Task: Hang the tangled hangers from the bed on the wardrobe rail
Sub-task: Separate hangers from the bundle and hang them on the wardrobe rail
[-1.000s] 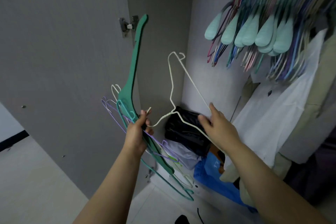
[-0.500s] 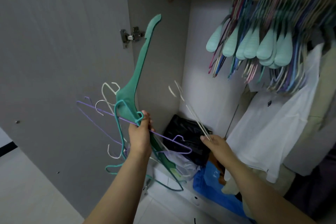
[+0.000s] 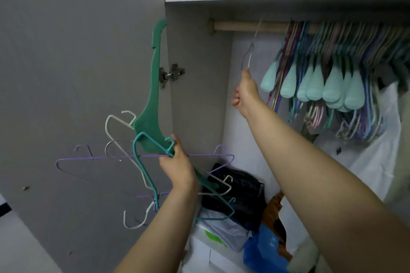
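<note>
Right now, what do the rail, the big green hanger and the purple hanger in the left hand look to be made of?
Rail: seems bare wood, a pale tan matt round bar.
Big green hanger: likely moulded plastic, flat, thick, notched, evenly coloured, dull sheen.
Purple hanger: probably coated wire, very thin, bent into shape, smooth colour.
The left hand grips both in the bundle.

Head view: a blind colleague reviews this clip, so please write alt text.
The right hand lifts a thin white wire hanger toward the wooden wardrobe rail. The left hand grips a tangled bunch of hangers beside the open door.
</note>
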A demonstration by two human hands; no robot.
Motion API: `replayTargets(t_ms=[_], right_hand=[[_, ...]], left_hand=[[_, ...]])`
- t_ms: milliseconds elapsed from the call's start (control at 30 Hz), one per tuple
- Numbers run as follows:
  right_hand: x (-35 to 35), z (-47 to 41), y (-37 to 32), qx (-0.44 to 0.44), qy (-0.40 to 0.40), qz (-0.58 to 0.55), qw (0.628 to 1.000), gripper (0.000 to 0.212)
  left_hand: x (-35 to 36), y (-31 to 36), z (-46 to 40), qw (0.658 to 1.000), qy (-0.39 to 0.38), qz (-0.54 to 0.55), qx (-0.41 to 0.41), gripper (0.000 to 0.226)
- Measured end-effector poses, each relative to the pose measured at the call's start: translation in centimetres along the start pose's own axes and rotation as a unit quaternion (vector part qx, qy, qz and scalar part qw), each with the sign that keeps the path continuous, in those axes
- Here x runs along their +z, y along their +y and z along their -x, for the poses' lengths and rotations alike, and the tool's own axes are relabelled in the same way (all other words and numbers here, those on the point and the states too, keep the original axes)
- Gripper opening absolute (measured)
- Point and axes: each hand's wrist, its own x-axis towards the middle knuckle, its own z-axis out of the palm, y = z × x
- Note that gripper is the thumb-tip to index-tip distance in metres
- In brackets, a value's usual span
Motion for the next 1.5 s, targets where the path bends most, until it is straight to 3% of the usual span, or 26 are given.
replayTargets(t_ms=[67,167,267,367,433,533,600,700,800,867,933,1000,1100,1200,1367,1500], right_hand=[[0.2,-1.7,-1.5,0.006,0.026,0.015,1.0,0.038],[-0.4,-3.6,-2.1,0.045,0.043,-0.009,0.998,0.035],[-0.9,-4.6,-0.9,0.052,0.077,-0.044,0.995,0.038],[-1.7,-5.1,0.7,0.019,0.161,-0.09,0.983,0.064],[-2.5,-4.1,2.0,0.024,0.155,-0.095,0.983,0.071],[-3.7,-0.6,4.8,0.093,0.012,-0.037,0.995,0.083],[-4.5,2.5,7.2,0.094,-0.128,0.099,0.982,0.085],[-6.1,6.9,11.1,-0.007,-0.315,0.307,0.898,0.066],[-8.4,9.0,13.8,-0.093,-0.335,0.416,0.84,0.047],[-9.9,9.9,13.9,-0.047,-0.353,0.398,0.845,0.04],[-11.2,10.4,13.3,0.024,-0.359,0.386,0.849,0.06],[-12.1,10.6,13.2,0.061,-0.343,0.379,0.857,0.066],[-12.7,10.7,14.0,0.058,-0.313,0.343,0.884,0.047],[-12.3,11.5,14.5,0.029,-0.278,0.268,0.922,0.036],[-11.1,12.8,14.1,-0.01,-0.228,0.259,0.938,0.034],[-11.4,12.9,15.2,0.018,-0.189,0.18,0.965,0.024]], left_hand=[[0.2,0.1,-0.7,1.0,-0.008,0.004,-0.002,0.053],[0.3,0.6,-1.0,1.0,-0.01,0.009,-0.015,0.036],[0.0,1.1,-0.8,0.999,-0.022,0.004,-0.024,0.037],[-0.1,1.1,-0.6,0.999,-0.047,0.0,-0.023,0.038],[-0.2,0.9,-0.5,0.998,-0.059,-0.008,-0.024,0.036],[-0.4,0.6,-0.2,0.997,-0.074,-0.005,-0.03,0.033],[-0.5,0.0,0.0,0.996,-0.082,-0.007,-0.034,0.03],[-0.6,-1.4,0.2,0.995,-0.087,-0.008,-0.045,0.018],[-0.7,-2.6,0.7,0.993,-0.104,-0.005,-0.055,0.019],[-1.0,-3.3,1.4,0.989,-0.127,-0.012,-0.069,0.027],[-1.3,-3.9,2.5,0.983,-0.164,-0.017,-0.078,0.031],[-1.9,-4.4,3.9,0.969,-0.219,-0.015,-0.115,0.03],[-2.8,-4.8,6.1,0.92,-0.337,-0.015,-0.199,0.025],[-3.4,-5.4,8.3,0.877,-0.418,-0.055,-0.229,0.022],[-4.1,-6.6,10.8,0.856,-0.457,-0.117,-0.213,0.02],[-4.7,-6.5,11.4,0.858,-0.441,-0.087,-0.248,0.03]])
